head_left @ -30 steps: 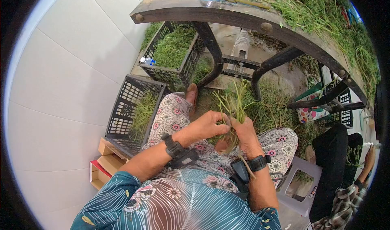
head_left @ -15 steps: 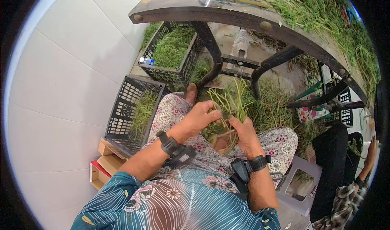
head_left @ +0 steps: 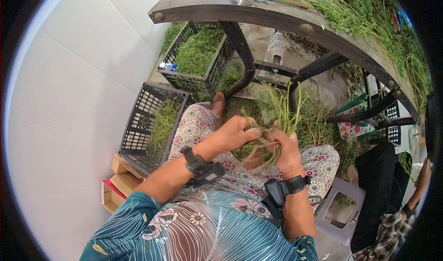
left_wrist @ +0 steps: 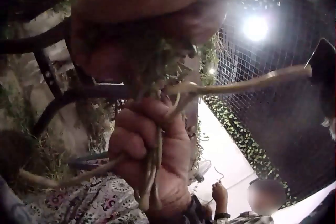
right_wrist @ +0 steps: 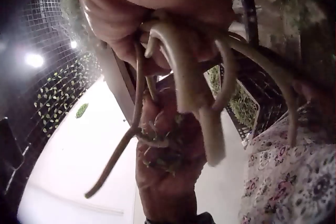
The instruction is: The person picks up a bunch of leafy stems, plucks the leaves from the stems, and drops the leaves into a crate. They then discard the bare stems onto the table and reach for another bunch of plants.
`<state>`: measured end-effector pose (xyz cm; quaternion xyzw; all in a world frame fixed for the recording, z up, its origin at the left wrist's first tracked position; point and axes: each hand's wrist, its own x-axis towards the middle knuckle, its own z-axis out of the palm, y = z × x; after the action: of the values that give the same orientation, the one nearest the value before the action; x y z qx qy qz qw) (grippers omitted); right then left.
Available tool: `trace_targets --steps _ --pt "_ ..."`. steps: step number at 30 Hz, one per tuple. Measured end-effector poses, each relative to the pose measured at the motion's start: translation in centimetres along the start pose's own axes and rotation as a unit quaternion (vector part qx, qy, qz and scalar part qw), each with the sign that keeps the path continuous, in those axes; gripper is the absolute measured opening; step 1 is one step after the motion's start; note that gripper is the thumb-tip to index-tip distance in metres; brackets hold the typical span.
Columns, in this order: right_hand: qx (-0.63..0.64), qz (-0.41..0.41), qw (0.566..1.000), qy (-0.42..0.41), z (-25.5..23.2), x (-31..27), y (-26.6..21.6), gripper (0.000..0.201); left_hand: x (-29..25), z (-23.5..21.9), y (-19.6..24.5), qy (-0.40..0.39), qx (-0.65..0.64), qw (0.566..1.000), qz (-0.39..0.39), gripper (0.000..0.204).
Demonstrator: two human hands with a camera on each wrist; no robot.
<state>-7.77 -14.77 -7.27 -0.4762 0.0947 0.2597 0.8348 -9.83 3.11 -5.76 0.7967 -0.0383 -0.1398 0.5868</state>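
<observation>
My right hand [head_left: 286, 150] grips a bundle of green stems [head_left: 288, 108] above my lap, their long ends fanning up and away from me. Thicker pale stem ends [right_wrist: 184, 77] stick out below that fist in the right wrist view. Close on its left, my left hand [head_left: 235, 134] has thumb and fingers curled together at the bundle's side. Small leafy sprigs [right_wrist: 168, 153] show in the left hand's grasp in the right wrist view. Seen from the left wrist, leafy greens [left_wrist: 155, 66] lie between the two hands, partly hidden by the left fingers.
Two black crates with greens stand left, one nearer [head_left: 152, 127] and one farther [head_left: 203, 78]. A table [head_left: 258, 14] heaped with plants curves overhead in front. Cut plants [head_left: 318, 118] cover the floor below. A grey stool [head_left: 334, 205] and another person's arm [head_left: 420, 182] are at right.
My hands were together at the stems, then parted slightly. The right hand with the bundle has shifted right. A long stem that hung over the right wrist no longer shows there.
</observation>
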Motion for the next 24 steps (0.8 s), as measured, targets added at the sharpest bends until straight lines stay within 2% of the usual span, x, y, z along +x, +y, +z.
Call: trace_targets --steps 1,4,5,8,12,13,16,19,22,24 --pt "0.018 -0.008 0.999 0.035 -0.6 0.5 0.2 0.011 0.0 0.1 0.2 -0.016 -0.007 1.0 -0.008 0.025" --pt "0.123 -0.044 0.991 0.021 -4.7 2.5 0.4 0.008 -0.4 0.2 -1.1 -0.016 -0.127 0.99 -0.061 0.022" --pt "0.199 -0.045 0.978 0.029 -5.5 2.7 0.4 0.007 -0.4 0.1 -1.5 -0.01 -0.16 0.985 -0.068 0.02" --pt "0.19 -0.033 0.98 0.048 -5.4 2.6 0.1 0.008 -0.2 -0.3 -1.8 0.008 -0.272 0.958 -0.091 0.016" --pt "0.163 -0.008 0.987 -0.001 -4.6 2.3 0.5 0.012 -0.1 -1.0 -0.8 0.026 -0.426 0.893 -0.14 0.015" --pt "0.157 0.001 0.987 0.035 -4.2 2.2 0.5 0.012 0.0 -1.2 -0.7 0.028 -0.455 0.877 -0.153 0.015" --pt "0.117 0.004 0.993 0.03 -4.0 2.1 0.4 0.015 -0.1 -1.4 -0.4 0.035 -0.489 0.857 -0.157 0.015" --pt "0.091 0.029 0.993 0.062 -2.9 1.7 -0.1 0.011 0.0 -1.3 -1.3 0.011 -0.515 0.846 -0.135 0.015" --pt "0.111 0.045 0.993 0.008 -3.2 1.7 0.1 0.012 0.2 -1.3 -1.0 0.04 -0.535 0.821 -0.193 0.016" --pt "0.133 0.048 0.99 -0.014 -3.2 1.9 0.3 0.012 0.1 -1.3 -1.6 0.028 -0.597 0.776 -0.199 0.016"
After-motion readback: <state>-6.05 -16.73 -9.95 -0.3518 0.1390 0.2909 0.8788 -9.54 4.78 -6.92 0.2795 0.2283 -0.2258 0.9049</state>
